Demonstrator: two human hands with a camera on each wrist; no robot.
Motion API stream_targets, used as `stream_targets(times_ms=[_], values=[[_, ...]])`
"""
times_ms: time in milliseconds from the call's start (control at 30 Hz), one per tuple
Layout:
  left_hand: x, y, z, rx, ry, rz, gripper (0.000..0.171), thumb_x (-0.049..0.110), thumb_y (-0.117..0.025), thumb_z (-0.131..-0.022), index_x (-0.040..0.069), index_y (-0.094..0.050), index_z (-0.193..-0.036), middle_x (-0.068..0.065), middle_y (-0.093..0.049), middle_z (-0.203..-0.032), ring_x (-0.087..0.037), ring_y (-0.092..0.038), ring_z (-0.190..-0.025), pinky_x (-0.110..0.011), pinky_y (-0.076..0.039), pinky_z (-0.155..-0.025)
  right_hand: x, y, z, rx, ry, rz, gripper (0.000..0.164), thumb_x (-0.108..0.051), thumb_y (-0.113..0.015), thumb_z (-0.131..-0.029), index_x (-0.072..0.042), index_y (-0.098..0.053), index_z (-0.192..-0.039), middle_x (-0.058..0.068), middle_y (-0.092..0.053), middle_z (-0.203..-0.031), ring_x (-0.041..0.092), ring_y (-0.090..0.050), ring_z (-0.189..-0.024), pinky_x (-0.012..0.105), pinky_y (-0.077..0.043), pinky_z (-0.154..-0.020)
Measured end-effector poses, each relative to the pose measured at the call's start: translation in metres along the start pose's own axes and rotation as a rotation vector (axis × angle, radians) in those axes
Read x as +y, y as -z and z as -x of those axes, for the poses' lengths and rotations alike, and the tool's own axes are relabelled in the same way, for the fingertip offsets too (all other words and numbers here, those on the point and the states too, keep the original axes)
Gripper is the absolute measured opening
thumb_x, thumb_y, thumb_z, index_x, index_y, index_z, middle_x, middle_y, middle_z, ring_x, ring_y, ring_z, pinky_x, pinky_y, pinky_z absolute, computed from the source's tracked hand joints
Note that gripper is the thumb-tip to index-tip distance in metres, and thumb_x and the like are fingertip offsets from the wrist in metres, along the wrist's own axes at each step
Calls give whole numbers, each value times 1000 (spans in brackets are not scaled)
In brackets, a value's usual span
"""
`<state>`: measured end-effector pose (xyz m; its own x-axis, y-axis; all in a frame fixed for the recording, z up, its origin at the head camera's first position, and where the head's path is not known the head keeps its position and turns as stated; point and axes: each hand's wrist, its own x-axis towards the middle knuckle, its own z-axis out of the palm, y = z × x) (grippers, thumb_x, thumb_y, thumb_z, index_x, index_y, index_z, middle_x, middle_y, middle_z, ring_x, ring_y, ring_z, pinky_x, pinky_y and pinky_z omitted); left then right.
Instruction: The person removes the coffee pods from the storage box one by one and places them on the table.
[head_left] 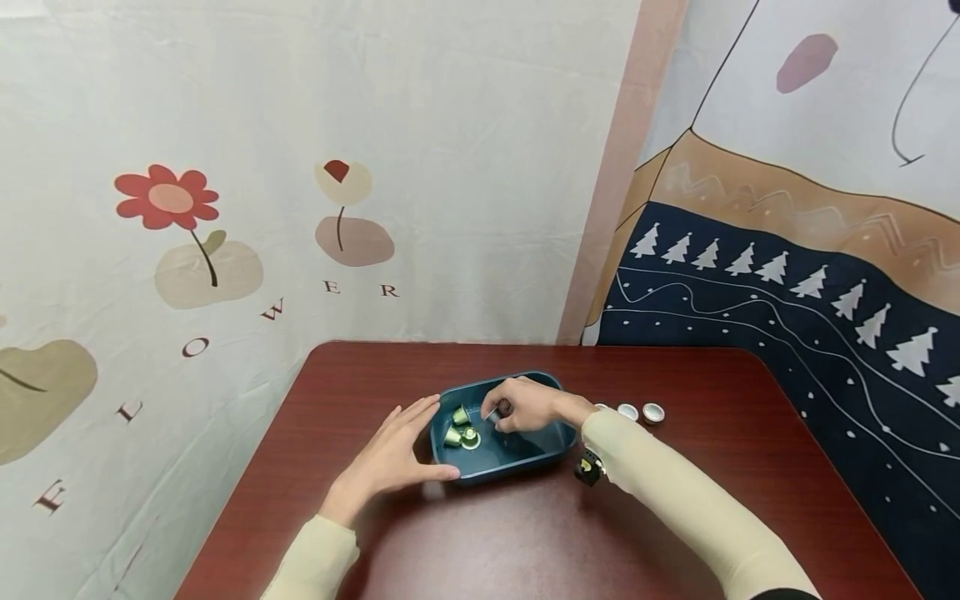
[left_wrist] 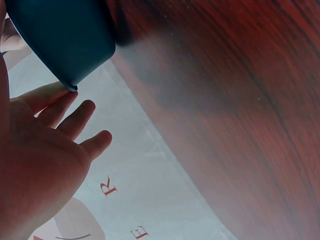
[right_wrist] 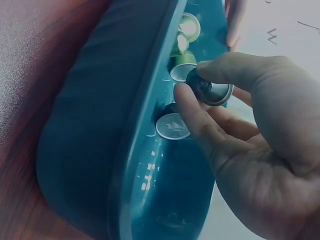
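Note:
A dark teal plastic bin [head_left: 517, 452] stands on the table. My left hand [head_left: 392, 454] spans its left end, with straight fingers touching the rim and the thumb along the near side. In the left wrist view, fingertips meet the bin's rim [left_wrist: 73, 88]. Over the bin, my right hand [head_left: 528, 406] pinches a dark coffee capsule [right_wrist: 216, 93] between thumb and fingers. Below it in the right wrist view, another dark capsule [right_wrist: 173, 126] lies on the bin floor, its foil lid showing. Green coffee capsules [head_left: 470, 437] sit together at the bin's left end.
On the red-brown wooden table [head_left: 480, 533], right of the bin, are several capsules with pale lids, such as one capsule [head_left: 653, 412], partly behind the right forearm. A printed cloth [head_left: 480, 167] hangs behind the table. A small black device [head_left: 588, 468] is on the right wrist.

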<state>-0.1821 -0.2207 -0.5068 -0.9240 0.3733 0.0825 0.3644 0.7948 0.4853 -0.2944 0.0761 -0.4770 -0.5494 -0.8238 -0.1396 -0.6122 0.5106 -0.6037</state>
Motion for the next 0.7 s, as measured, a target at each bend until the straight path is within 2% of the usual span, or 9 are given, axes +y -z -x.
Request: stream_targets(times_ms=[100,200,500,700], values=[[0,0,1,2,3,3,124,78,-89,-81,1,-48,-170,-12,-45,-181,-39,-43,-168,-74,-25,-141,0,2,4,35,3,-14,27,-8,-76,-105,-10,-82,-131,1,-82,-124,8,-71,-105,32,-65,-100],[-1,0,1,4,4,1,124,79,-89,-82,1,-48,-170,-12,-45,-181,-38,-44,-168,-74,-25,-140,0,3,8,71,18,-22,26,-7,-75,-104,-8,-82,-129,3,-83,-125,12,-74,-112,37,-66,-105],[-1,0,2,0,17,1,124,78,-90,-81,2,-48,-170,-12,-45,-181,-39,-42,-169,-74,-24,-141,-1,5,22,179,58,-53,20,-14,-76,-108,-9,-84,-126,1,-82,-126,16,-77,-118,37,-68,-104],[-1,-1,0,-4,18,0,125,80,-88,-81,3,-47,-171,-10,-44,-182,-36,-42,-170,-72,-24,-142,0,4,30,239,78,-87,25,-15,-79,-107,-6,-82,-130,3,-84,-124,14,-79,-114,41,-68,-104]])
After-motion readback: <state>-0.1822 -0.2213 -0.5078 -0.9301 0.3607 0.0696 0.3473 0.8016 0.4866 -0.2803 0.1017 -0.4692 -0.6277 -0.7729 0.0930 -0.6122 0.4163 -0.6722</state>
